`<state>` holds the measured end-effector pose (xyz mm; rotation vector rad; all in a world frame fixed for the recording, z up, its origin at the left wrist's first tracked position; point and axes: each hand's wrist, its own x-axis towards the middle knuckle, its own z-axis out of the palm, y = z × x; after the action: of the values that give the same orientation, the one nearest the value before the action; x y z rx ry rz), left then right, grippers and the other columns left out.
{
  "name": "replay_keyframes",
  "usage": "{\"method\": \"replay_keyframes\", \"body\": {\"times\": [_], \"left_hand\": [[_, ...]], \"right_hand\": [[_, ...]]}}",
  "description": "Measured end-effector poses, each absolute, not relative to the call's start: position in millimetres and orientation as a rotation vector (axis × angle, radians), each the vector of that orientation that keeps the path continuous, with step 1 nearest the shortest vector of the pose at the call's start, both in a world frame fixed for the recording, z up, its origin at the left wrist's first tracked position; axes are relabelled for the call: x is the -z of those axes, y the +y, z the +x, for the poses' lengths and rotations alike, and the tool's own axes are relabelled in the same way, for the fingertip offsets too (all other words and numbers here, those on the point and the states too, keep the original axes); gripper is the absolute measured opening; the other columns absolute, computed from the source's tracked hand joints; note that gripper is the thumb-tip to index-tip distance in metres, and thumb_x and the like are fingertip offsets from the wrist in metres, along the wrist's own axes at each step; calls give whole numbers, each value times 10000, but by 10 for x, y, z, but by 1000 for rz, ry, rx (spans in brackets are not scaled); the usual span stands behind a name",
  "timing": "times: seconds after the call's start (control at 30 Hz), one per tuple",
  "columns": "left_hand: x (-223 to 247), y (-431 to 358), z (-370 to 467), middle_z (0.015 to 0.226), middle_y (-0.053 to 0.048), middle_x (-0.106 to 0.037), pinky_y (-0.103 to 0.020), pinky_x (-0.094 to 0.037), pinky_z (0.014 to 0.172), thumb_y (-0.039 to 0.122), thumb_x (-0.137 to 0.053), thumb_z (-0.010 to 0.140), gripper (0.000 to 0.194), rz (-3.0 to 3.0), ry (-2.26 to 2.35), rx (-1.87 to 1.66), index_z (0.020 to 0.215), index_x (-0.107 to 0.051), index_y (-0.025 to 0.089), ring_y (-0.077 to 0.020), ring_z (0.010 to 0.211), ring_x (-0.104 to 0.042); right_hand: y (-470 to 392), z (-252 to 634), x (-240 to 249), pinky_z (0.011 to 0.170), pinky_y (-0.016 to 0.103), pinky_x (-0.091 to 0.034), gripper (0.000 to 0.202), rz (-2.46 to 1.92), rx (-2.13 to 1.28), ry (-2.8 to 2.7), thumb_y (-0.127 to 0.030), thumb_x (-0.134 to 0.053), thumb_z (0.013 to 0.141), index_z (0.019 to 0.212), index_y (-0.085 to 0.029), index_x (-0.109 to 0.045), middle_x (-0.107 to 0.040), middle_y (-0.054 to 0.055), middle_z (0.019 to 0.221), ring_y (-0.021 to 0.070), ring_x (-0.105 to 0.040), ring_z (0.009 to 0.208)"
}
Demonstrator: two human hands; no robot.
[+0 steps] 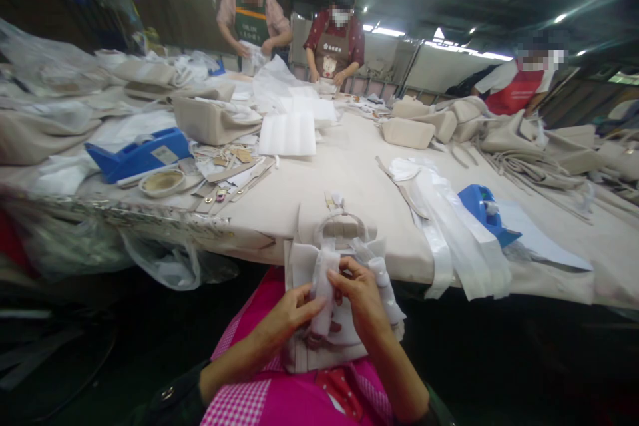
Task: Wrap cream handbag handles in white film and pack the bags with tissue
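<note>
Your grip is closed: left hand (295,307) and right hand (360,287) pinch white wrapping (324,283) on the beige bag (344,229), at the near edge of the tabletop (339,176). Keep it snug, smooth and uncreased.

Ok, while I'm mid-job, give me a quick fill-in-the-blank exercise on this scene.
1. The wrapping between the left hand and the right hand is ____ in colour.
2. The tape dispenser beside the plastic strips is ____ in colour.
3. The co-worker farthest right wears a ____ apron.
4. The number of co-workers in view is ____.
Missing words: white; blue; red; three.
</note>
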<state>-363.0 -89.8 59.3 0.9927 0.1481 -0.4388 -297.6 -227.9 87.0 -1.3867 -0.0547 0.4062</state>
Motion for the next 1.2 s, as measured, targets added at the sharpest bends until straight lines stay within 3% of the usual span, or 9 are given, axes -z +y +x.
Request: {"method": "replay_keyframes", "body": {"times": [0.13, 0.27, 0.5, 0.73, 0.83, 1.2], "left_hand": [[-566, -976, -3634, 767, -78, -675, -218, -466, 433, 524, -714, 763, 516, 1043, 240, 393, 1063, -598, 121, -238, 616, -697], [-576, -989, -3633, 741, -91, -677, -194, -400, 361, 524, -725, 748, 564, 1032, 297, 390, 1102, -594, 105, -244, 575, -693], [-586, -980, -3619, 683, -86, -654, -192, -396, 345, 510, -738, 733, 545, 1037, 300, 366, 1041, -643, 71, -261, 562, -696], [-567, -976, -3608, 846, -137, -698, -239, -519, 472, 443, -743, 754, 456, 1025, 269, 364, 997, -669, 64, -223, 564, -695], [-560, -977, -3606, 861, -146, -701, -233, -511, 460, 441, -736, 760, 451, 1034, 260, 356, 994, -671, 61, -229, 568, -699], [-629, -884, -3582, 723, -103, -667, -231, -501, 431, 420, -727, 760, 430, 970, 240, 367, 976, -683, 51, -228, 524, -685]], "right_hand": [[-2239, -2953, -811, 419, 226, -331, 206, -1395, -418, -34, -323, -733, 692, 743, -181, -593, -472, -62, 535, 91, -409, 440], [-2248, -2949, -728, 436, 225, -377, 279, -1341, -380, -16, -437, -686, 781, 861, -182, -606, -516, -46, 583, 98, -437, 467], [-2398, -2997, -530, 484, 237, -430, 386, -1212, -376, 90, -515, -747, 715, 868, -180, -633, -604, 8, 741, 115, -527, 542], [-2443, -3024, -482, 470, 226, -427, 382, -1171, -395, 89, -495, -781, 679, 828, -171, -647, -593, -2, 702, 109, -527, 533], [-2442, -3038, -498, 474, 221, -425, 377, -1161, -412, 76, -491, -781, 685, 831, -172, -646, -597, -4, 700, 105, -527, 537], [-2332, -3040, -597, 492, 230, -413, 355, -1132, -469, -19, -486, -763, 735, 854, -176, -639, -587, 0, 688, 108, -501, 540]]}}
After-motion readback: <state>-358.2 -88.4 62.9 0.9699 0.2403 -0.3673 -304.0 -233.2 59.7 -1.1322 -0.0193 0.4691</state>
